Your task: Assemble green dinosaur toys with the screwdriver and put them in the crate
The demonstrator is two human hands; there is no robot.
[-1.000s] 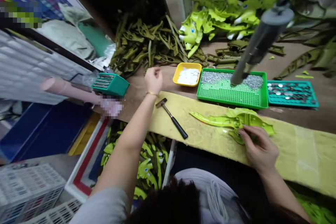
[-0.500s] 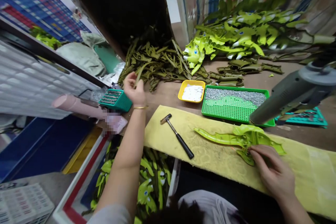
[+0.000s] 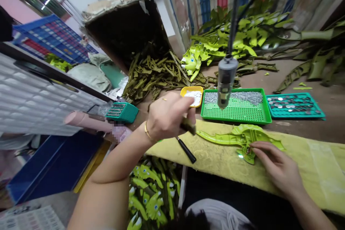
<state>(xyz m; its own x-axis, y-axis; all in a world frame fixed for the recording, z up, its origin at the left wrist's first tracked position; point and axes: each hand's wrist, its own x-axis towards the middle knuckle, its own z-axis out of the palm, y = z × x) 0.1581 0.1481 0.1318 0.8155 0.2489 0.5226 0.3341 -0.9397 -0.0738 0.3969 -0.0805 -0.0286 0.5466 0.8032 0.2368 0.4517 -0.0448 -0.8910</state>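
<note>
Yellow pad (image 3: 304, 161): left hand (image 3: 167, 116) grips hammer (image 3: 185, 150), right hand (image 3: 277, 165) pins dinosaur (image 3: 242, 138).

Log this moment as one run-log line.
left hand: pinches olive-green piece | right hand: fingers on lime-green dinosaur-shaped piece | nearby: hammer handle on yellow pad

The left hand (image 3: 167, 116) is raised in front of the body, palm turned down and fingers curled shut around the grip of a hammer (image 3: 185, 152), with the wrist bent. The left forearm (image 3: 107, 183) rises from the lower left, bare and angled across toward the middle of the view. The right hand (image 3: 277, 161) sits lower and farther right, palm down, its fingers (image 3: 262, 149) stretched forward and lying close together. Whether those fingertips pinch anything is too small to tell. The bare right forearm (image 3: 309, 208) comes in from the lower right corner, well apart from the left.
</note>
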